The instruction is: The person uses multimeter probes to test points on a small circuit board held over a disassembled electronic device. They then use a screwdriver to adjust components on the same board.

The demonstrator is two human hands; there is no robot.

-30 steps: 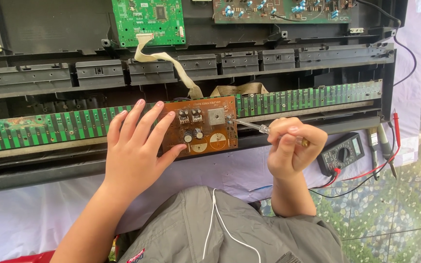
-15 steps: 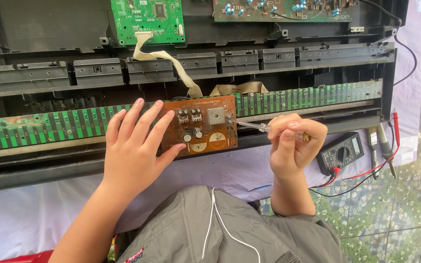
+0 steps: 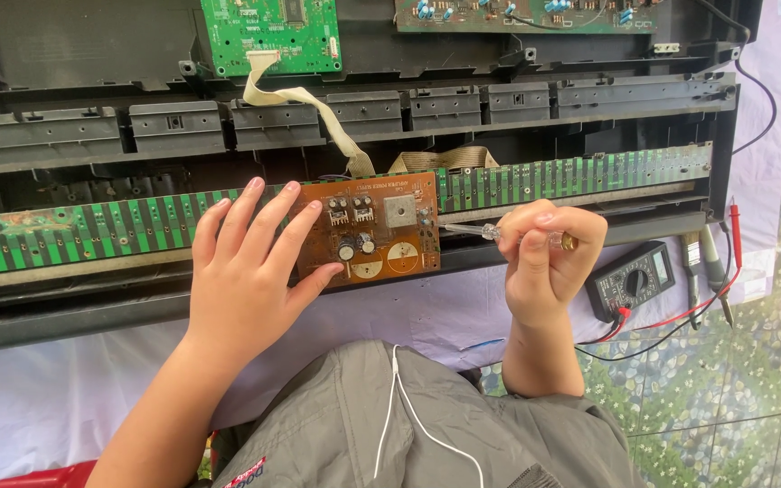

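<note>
Purple cloth under an opened keyboard case [image 3: 92, 312]. Left hand [image 3: 246, 271] spread flat on the brown board [image 3: 372, 230] in the middle. Right hand [image 3: 544, 258] pinching a screwdriver [image 3: 485, 232], tip at the board's right edge. Best: hold board still, keep tip straight, turn slowly.

The left hand [image 3: 250, 271] covers the left edge of the brown circuit board [image 3: 386, 230]. The right hand [image 3: 544, 258] hides the middle of the screwdriver [image 3: 490, 232] handle. At the top of the frame, the green board [image 3: 268, 36] and a second board [image 3: 526, 14] are cut off. The multimeter [image 3: 635, 280] dial markings are too small to tell.
</note>
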